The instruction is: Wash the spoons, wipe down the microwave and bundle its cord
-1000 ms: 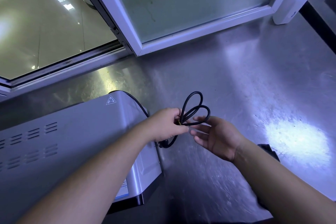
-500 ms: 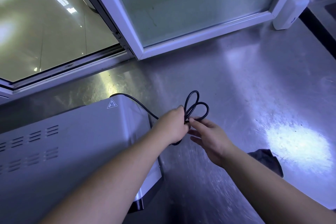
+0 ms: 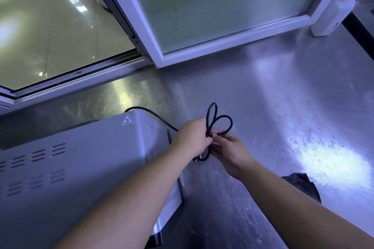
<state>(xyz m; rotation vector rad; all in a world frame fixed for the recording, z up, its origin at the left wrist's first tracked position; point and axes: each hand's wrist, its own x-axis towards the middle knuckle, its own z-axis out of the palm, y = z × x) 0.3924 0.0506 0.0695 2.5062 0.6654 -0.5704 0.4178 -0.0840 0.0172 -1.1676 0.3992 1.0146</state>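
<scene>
The grey microwave [image 3: 66,168] sits at the lower left on the steel counter, its vented top and a heat-warning sticker facing me. Its black cord [image 3: 222,119] runs from the back of the microwave to my hands and is folded into two loops that stick up above my fingers. My left hand [image 3: 192,137] is closed around the gathered cord. My right hand [image 3: 228,151] pinches the same bundle from the right, fingers touching the left hand. A short end of the cord hangs below the hands. No spoons are visible.
The steel counter [image 3: 283,107] stretches to the right with a bright light patch. A dark cloth [image 3: 299,186] lies beside my right forearm. A white-framed window [image 3: 222,44] stands behind, and a white pump bottle [image 3: 332,6] sits at the far right.
Both hands have shifted a little toward the microwave with the cord. My right fingers went from loose under the loops to pinching the bundle. The loops have tightened.
</scene>
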